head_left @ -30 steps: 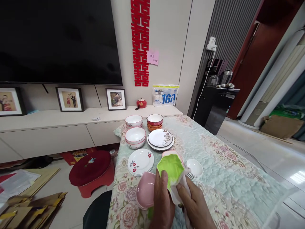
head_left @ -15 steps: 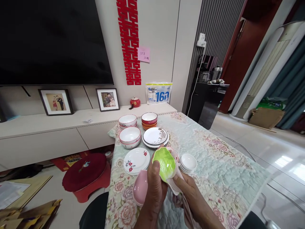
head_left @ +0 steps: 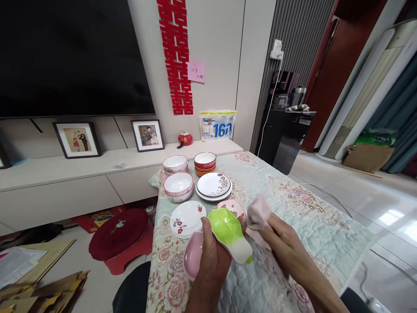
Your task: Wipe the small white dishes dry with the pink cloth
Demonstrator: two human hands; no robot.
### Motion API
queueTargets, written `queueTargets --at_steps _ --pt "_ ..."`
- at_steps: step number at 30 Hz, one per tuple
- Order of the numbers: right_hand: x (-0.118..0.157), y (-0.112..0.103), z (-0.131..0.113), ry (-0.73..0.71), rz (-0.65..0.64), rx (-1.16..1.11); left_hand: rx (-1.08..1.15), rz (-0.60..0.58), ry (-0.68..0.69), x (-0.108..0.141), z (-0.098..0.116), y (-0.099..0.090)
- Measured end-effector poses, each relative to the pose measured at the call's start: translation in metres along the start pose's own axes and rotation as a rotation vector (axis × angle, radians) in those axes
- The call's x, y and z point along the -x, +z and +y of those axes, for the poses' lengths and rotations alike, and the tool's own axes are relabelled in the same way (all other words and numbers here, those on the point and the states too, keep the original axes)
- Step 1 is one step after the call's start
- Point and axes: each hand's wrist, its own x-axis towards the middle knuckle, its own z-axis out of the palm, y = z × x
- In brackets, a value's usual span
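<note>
My left hand (head_left: 213, 258) grips a glossy cabbage-shaped dish (head_left: 224, 226), green inside with a white stem end, tilted so its hollow faces up. Just right of it, my right hand (head_left: 283, 237) clutches a bunched pale pink cloth (head_left: 259, 213), which is apart from the dish and a little blurred. Beside my left wrist sits a pink bowl (head_left: 192, 256), partly covered by the hand. Behind the green dish lies a pink patterned dish (head_left: 233, 208). Flower-printed white plates (head_left: 187, 217) are stacked to the left.
Further back stand red-rimmed white bowls (head_left: 177, 184), red and orange bowls (head_left: 204, 163) and dark-rimmed plates (head_left: 213, 184). A floral quilted cloth (head_left: 312, 217) covers the table. Left of it is a red stool (head_left: 120, 234); behind runs a white cabinet (head_left: 143, 165) with framed photos.
My right hand has drawn the cloth off the green dish, moving right, and now hides the small white dishes. The dish's stem end is uncovered; my left hand keeps hold.
</note>
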Motion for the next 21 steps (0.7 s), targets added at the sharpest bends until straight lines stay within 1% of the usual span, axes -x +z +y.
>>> queueTargets --at_steps 2,3,4,6,8,9,11,15,17,21 --pt "-0.013 0.01 -0.01 -0.049 0.077 0.244 0.039 -0.02 -0.058 0.002 -0.004 0.005" --pt "-0.019 0.017 -0.014 -0.032 0.116 0.368 0.065 -0.036 -0.087 0.003 -0.005 0.006" --pt "-0.024 0.024 -0.018 -0.008 0.116 0.496 0.091 -0.051 -0.112 0.003 -0.006 0.007" --pt "-0.031 0.037 -0.023 0.009 0.02 0.729 0.121 -0.08 -0.147 0.003 -0.007 0.005" --pt "-0.036 0.046 -0.027 -0.03 -0.106 0.843 0.12 -0.109 -0.166 0.003 -0.007 0.002" --pt "-0.037 0.048 -0.028 -0.058 -0.162 0.85 0.114 -0.124 -0.169 0.002 -0.008 0.0" --pt "-0.037 0.046 -0.03 -0.13 -0.263 0.782 0.103 -0.144 -0.177 0.003 -0.008 -0.002" --pt "-0.033 0.024 -0.031 -0.278 -0.435 0.534 0.092 -0.117 -0.192 0.004 -0.008 0.0" --pt "-0.032 0.012 -0.031 -0.288 -0.516 0.409 0.078 -0.104 -0.206 0.005 -0.009 0.002" --pt "-0.027 -0.008 -0.031 -0.235 -0.672 0.227 0.044 -0.095 -0.229 0.005 -0.01 0.003"
